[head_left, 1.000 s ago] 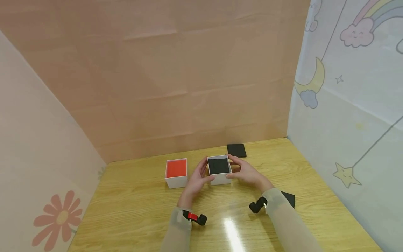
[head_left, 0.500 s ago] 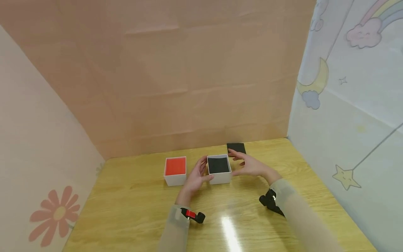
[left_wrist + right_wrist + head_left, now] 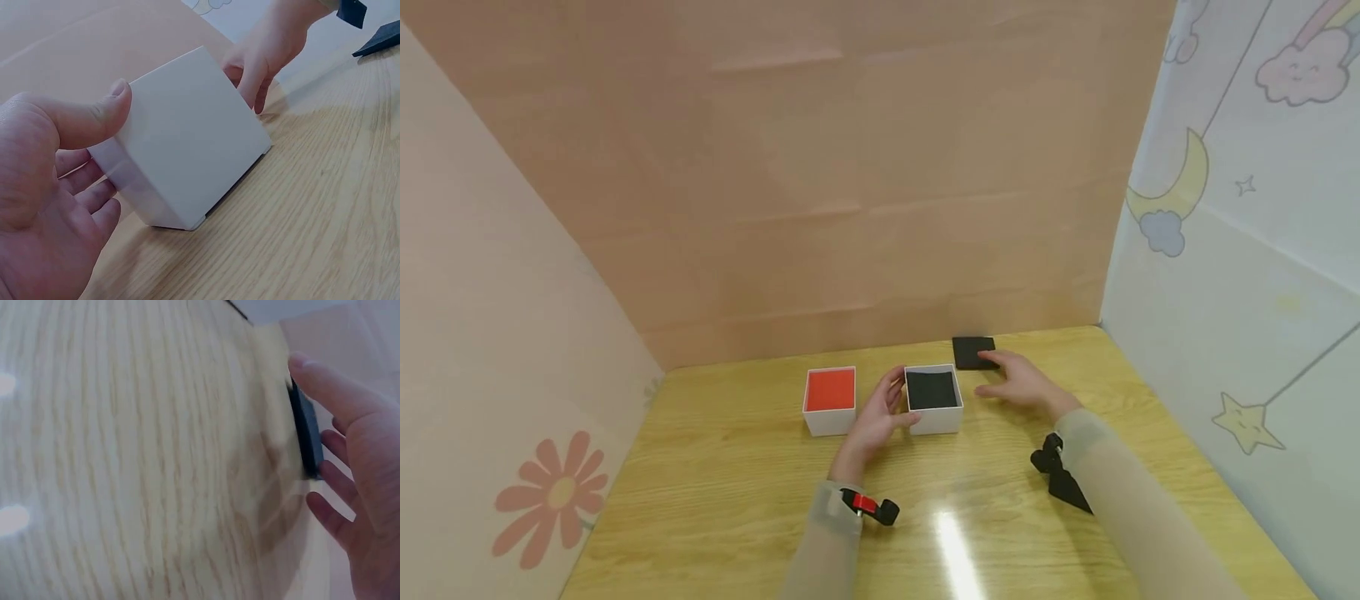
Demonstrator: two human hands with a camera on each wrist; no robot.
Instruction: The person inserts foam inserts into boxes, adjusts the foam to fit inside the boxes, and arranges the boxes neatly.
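Note:
A white open-topped box with a black lining or insert stands on the table. My left hand holds it at the left, thumb against the front face and fingers along the side. The left wrist view shows that thumb on the white box at close range. My right hand is apart from the box, fingers spread, at the near right corner of a flat black square. In the right wrist view the fingers hang beside the black square; contact cannot be told.
Left of my left hand stands a second white box with a red inside. Another black flat piece lies partly hidden under my right forearm. Walls rise behind the wooden table and at both sides.
My right hand has let go of the box's right side and moved right and back to the black square. My left hand stays on the box. The head view has shifted slightly.

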